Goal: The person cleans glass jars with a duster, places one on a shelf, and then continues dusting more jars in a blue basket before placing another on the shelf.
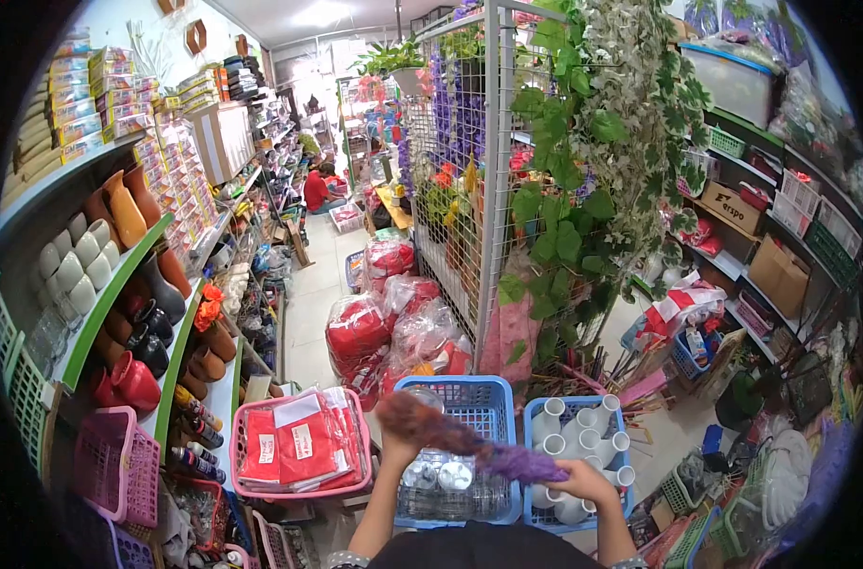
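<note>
A long feathery duster, brown at the left and purple at the right, is stretched between my two hands. My left hand (403, 444) is closed around the brown end of the duster (469, 441), which is blurred. Around the purple end my right hand (583, 482) is closed. Below the duster stands a blue basket (509, 398) holding clear glass or plastic pieces. To its right, a second blue basket (535, 417) holds several white vases (588, 439). A pink basket (367, 431) at the left holds red packets (299, 441).
Shelves with vases (123, 213) line the left. Ahead are plastic-wrapped red bundles (357, 332) beside a white wire rack (491, 171) with hanging leaves (554, 209). Boxes (777, 275) fill the right shelves. A person in red (316, 192) is far down the aisle.
</note>
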The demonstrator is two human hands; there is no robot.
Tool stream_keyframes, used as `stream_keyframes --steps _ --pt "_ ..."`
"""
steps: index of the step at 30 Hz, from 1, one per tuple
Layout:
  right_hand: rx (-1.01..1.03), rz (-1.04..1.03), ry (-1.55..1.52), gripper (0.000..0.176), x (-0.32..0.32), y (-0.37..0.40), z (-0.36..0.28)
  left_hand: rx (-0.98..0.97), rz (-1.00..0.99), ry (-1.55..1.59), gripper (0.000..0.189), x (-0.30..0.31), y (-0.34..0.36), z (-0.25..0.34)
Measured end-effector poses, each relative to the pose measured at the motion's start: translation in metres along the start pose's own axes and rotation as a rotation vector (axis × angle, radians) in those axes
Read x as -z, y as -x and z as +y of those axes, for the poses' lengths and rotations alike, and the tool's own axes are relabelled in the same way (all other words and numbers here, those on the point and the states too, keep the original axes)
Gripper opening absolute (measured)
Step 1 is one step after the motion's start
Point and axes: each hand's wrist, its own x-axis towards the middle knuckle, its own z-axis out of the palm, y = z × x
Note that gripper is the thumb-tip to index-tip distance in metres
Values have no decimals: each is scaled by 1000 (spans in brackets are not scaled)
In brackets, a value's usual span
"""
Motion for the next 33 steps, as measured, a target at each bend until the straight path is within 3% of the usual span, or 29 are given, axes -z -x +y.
stream_keyframes --steps 2,3,4,6,8,10,12,13,14,16,18,20,21,24,26,28,30,32,33 --pt "-144 234 247 34 7 2 -1 740 82 1011 92 31 -31 12" --pt "-135 130 181 34 11 3 1 740 64 978 89 24 -25 9" --pt "-135 128 184 34 13 6 -1 798 -25 1133 91 6 -15 7" --pt "-22 59 127 35 15 13 -19 537 -138 889 92 2 -13 1" --pt "-57 150 245 34 12 4 -9 639 42 853 89 26 -26 13" --pt "-98 237 366 34 12 5 -4 682 33 945 89 24 -25 16" --pt "-81 -56 109 34 16 6 -5 682 -190 1042 92 5 -14 8" --pt "0 74 199 35 19 11 -11 648 -164 1054 94 3 -13 6" --pt "2 76 197 35 20 9 -12 645 -164 1053 94 9 -19 8" --pt "-133 225 419 35 18 6 -10 700 33 1000 94 23 -30 16" --pt "-87 127 314 35 21 8 -12 786 -7 1130 96 8 -24 12" --pt "-90 102 378 35 26 16 -26 649 -2 996 96 7 -26 7" --pt "-111 234 579 35 26 14 -21 628 33 939 96 11 -30 9" --pt "-127 248 513 35 15 6 -24 649 37 918 93 7 -28 11" --pt "-52 153 352 33 20 8 -18 671 -121 1049 90 -15 -16 5" --pt "20 21 259 30 36 17 -19 636 -103 1021 89 -2 -22 7" --pt "-25 27 263 35 47 22 -38 576 15 1088 89 6 -24 11" --pt "-225 286 687 33 36 19 -56 570 -1 1011 91 12 -30 17" --pt "-187 358 736 32 29 11 -40 590 11 1016 91 8 -30 18"
